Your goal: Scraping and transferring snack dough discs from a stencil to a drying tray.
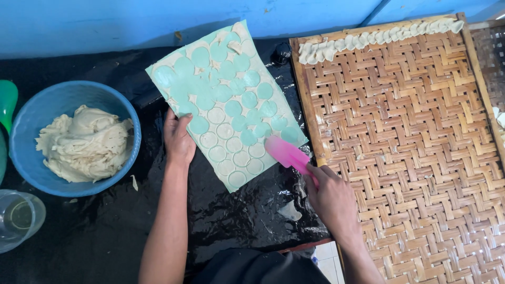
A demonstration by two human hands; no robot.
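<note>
Right hand [331, 197] at five o'clock grips the pink scraper [286, 153], blade flat against the green mat [226, 100] to lift dough rounds [234, 158]; left hand [179, 138] lies open, pinning the mat's nine o'clock edge; woven bamboo tray [410, 158] waits at three.

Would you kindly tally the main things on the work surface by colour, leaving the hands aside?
Blue: 1, bowl of dough
Green: 1, mat
Pink: 1, scraper, in the right hand
Tan: 1, woven tray
Clear: 1, cup
Total: 5
</note>
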